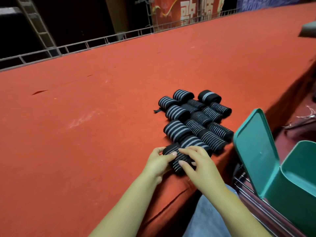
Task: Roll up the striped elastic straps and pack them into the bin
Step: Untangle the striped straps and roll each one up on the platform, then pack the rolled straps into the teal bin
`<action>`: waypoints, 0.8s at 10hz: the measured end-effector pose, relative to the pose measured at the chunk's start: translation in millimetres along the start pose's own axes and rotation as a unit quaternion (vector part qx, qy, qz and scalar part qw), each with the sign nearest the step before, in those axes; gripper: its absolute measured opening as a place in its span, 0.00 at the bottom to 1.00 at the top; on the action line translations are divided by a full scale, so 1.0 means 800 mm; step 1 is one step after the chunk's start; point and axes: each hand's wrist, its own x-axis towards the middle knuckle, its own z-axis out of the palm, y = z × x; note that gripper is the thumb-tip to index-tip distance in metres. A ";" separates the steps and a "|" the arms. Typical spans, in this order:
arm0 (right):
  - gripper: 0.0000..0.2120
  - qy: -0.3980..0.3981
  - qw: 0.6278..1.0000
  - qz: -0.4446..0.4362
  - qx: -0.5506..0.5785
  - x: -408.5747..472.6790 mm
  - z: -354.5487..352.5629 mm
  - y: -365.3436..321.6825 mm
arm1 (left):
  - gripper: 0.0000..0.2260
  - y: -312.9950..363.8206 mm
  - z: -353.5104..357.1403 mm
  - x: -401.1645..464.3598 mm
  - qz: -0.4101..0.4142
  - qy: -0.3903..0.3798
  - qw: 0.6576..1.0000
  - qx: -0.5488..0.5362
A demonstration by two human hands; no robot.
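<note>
A: What is sitting in the green bin (290, 185)?

B: Its inside is lying out of view. The lid (254, 147) is standing open, tilted up beside the table's right edge.

A: And the hands?

B: Both are gripping one striped strap roll (174, 159) near the table's front edge: the left hand (159, 161) is pinching its left end, the right hand (200, 161) is curling over the top.

A: The other rolls?

B: A cluster of rolled straps (195, 120) is lying just beyond, touching each other. Red tabletop (85, 117) is stretching bare to the left, up to a metal railing (77, 47).
</note>
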 end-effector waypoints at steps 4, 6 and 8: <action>0.17 0.030 0.999 0.030 0.024 0.018 -0.036 -0.026 | 0.18 -0.015 -0.005 0.056 0.060 0.068 0.983 0.162; 0.18 -0.004 0.998 0.057 -0.022 0.087 -0.092 -0.032 | 0.13 0.030 -0.016 0.066 0.125 0.092 0.983 0.101; 0.21 -0.030 0.985 0.092 -0.144 0.182 -0.126 -0.006 | 0.05 0.082 -0.018 0.101 0.099 0.066 0.993 0.020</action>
